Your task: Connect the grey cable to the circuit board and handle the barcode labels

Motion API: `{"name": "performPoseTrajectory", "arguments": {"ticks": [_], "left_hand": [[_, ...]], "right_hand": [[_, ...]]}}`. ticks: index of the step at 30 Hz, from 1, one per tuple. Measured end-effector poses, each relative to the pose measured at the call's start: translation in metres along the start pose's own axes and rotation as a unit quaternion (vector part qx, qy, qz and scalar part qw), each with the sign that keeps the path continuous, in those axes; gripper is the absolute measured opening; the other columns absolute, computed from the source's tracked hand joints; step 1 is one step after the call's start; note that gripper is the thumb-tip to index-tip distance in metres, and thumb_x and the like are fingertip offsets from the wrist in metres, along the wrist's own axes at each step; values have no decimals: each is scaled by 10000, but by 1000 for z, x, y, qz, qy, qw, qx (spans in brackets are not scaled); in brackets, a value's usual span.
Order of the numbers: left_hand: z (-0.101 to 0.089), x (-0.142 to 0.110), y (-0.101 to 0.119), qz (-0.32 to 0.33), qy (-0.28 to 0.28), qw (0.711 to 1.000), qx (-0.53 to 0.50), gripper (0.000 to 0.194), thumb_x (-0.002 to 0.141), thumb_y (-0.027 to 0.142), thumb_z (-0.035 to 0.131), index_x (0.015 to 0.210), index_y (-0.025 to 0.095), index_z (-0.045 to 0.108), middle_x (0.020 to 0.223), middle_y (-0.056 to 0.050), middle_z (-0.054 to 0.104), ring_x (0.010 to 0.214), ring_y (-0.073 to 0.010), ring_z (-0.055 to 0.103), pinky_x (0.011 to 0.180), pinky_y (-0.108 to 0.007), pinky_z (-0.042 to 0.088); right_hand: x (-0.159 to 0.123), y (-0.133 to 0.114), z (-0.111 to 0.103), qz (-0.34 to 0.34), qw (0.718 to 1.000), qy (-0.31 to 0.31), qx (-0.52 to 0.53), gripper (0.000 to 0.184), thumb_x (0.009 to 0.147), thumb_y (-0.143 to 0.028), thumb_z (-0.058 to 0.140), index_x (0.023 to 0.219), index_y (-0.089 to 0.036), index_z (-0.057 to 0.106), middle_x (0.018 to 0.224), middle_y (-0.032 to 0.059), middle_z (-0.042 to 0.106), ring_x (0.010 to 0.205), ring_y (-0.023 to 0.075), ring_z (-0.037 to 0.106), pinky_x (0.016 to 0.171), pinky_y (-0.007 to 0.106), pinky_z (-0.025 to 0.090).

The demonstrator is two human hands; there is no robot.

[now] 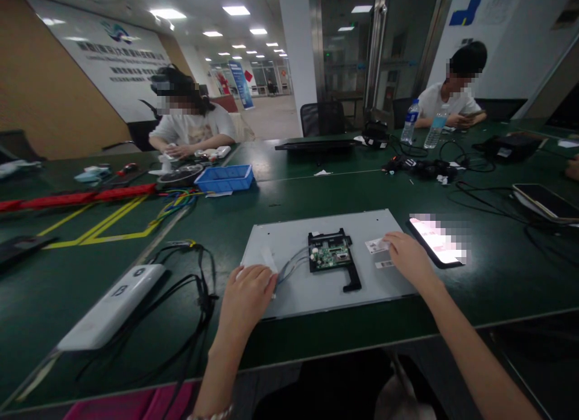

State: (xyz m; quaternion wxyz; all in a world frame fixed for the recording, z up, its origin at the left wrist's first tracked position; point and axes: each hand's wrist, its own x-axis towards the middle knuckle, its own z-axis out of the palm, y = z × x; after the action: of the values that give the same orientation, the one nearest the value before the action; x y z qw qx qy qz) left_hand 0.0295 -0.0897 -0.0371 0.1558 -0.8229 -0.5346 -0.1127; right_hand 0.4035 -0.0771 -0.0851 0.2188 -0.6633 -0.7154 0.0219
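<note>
A flat grey-white panel (289,287) lies on the table in front of me. At its middle sits a green circuit board (332,255) in a black plastic bracket (351,280), with grey wires (292,264) running left from it. My left hand (248,290) rests on the panel's left part, fingers curled over a crumpled white wipe (274,295), mostly hidden beneath them. On the right side, my right hand (409,260) lies with its fingers extended over the panel, fingertips touching a printed label (375,245). A smaller label (384,264) is just below.
A lit phone (436,242) lies right of the panel. To the left are a white power bank-like device (113,308) and black cables (205,299). Farther back stand a blue bin (225,178), a dark flat screen (316,146) and bottles (409,123). Two people sit across the table.
</note>
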Motion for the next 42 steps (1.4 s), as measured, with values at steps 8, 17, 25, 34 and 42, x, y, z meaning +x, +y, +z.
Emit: {"name": "performPoseTrajectory", "arguments": {"ticks": [8, 17, 25, 34, 42], "left_hand": [[-4, 72, 51, 50, -25, 997, -50, 220, 896, 241, 419, 982, 188, 614, 951, -75, 665, 918, -215, 597, 823, -349, 425], [41, 133, 67, 60, -105, 993, 6, 220, 855, 138, 447, 798, 113, 659, 847, -147, 661, 844, -227, 631, 752, -331, 457], [36, 144, 60, 83, -108, 991, 17, 219, 819, 73, 459, 708, 125, 641, 707, -111, 622, 723, -216, 622, 657, -310, 455], [34, 185, 133, 203, -62, 977, -18, 145, 845, 118, 510, 908, 119, 641, 951, -149, 623, 952, -223, 558, 773, -326, 414], [57, 181, 158, 223, -78, 971, -46, 158, 852, 142, 503, 842, 113, 658, 912, -138, 647, 903, -231, 585, 784, -352, 399]], "right_hand": [[1, -4, 2, -7, 999, 2, 45, 308, 861, -150, 393, 1050, -174, 635, 1138, 79, 611, 1035, 202, 559, 921, 362, 423], [0, -9, -5, -10, 998, 5, 68, 293, 870, -151, 383, 1018, -180, 634, 1104, 76, 621, 1007, 196, 567, 892, 330, 433], [4, -10, -5, 1, 997, 10, 79, 285, 857, -135, 387, 996, -183, 631, 1059, 67, 634, 968, 189, 576, 877, 311, 434], [5, -6, 0, 9, 997, 21, 69, 281, 834, -116, 399, 967, -185, 636, 1012, 71, 650, 954, 194, 582, 863, 307, 434], [5, -4, 1, 2, 998, 11, 67, 274, 845, -123, 392, 968, -185, 629, 1006, 63, 648, 933, 183, 591, 838, 289, 437]]}}
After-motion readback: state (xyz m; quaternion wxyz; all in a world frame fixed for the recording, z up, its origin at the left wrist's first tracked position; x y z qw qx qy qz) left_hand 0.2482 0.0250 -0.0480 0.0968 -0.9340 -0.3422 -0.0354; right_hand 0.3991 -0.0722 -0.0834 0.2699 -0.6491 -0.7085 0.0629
